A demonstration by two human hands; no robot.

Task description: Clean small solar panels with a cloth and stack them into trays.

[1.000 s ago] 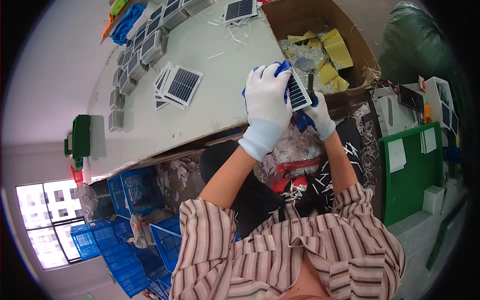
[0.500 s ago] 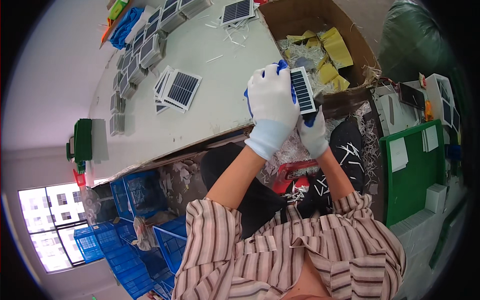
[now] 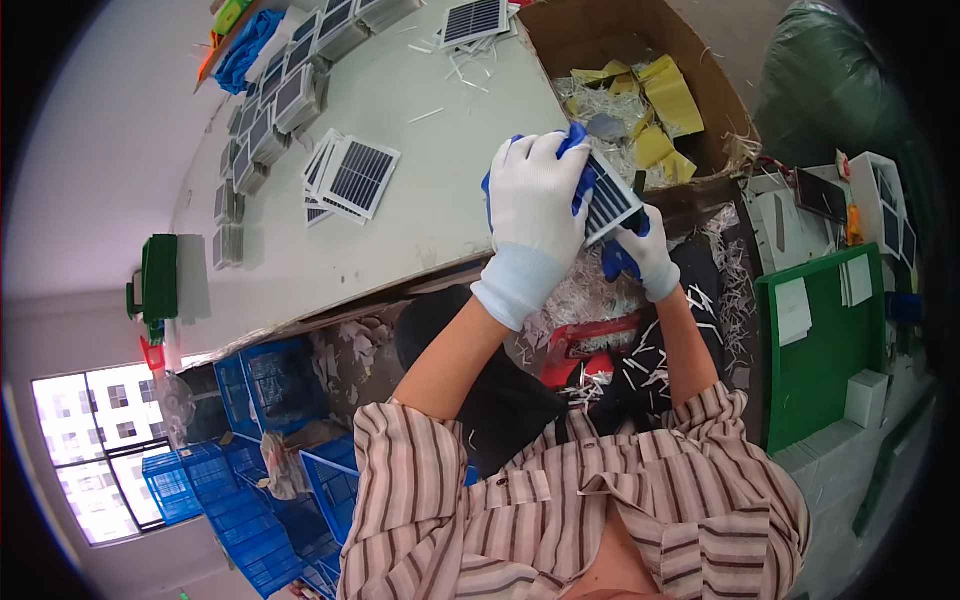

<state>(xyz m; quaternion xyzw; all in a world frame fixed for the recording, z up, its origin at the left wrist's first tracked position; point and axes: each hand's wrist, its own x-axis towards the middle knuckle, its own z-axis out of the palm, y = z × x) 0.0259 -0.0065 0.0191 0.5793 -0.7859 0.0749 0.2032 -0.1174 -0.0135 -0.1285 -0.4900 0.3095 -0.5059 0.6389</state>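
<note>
White-gloved left hand (image 3: 535, 215) and right hand (image 3: 640, 250), fingers closed on small solar panel (image 3: 608, 203), right of centre frame, above counter (image 3: 440, 215) edge. Grip edges only; keep panel level; avoid flexing.

left glove (image 3: 533, 215): white, blue palm
right glove (image 3: 640, 250): white, blue fingertips
small panel (image 3: 608, 203): dark with pale grid lines
shirt (image 3: 560, 520): brown and white stripes
box (image 3: 640, 60): brown
paper scraps (image 3: 668, 95): yellow
crates (image 3: 250, 500): blue
board (image 3: 820, 350): green
</note>
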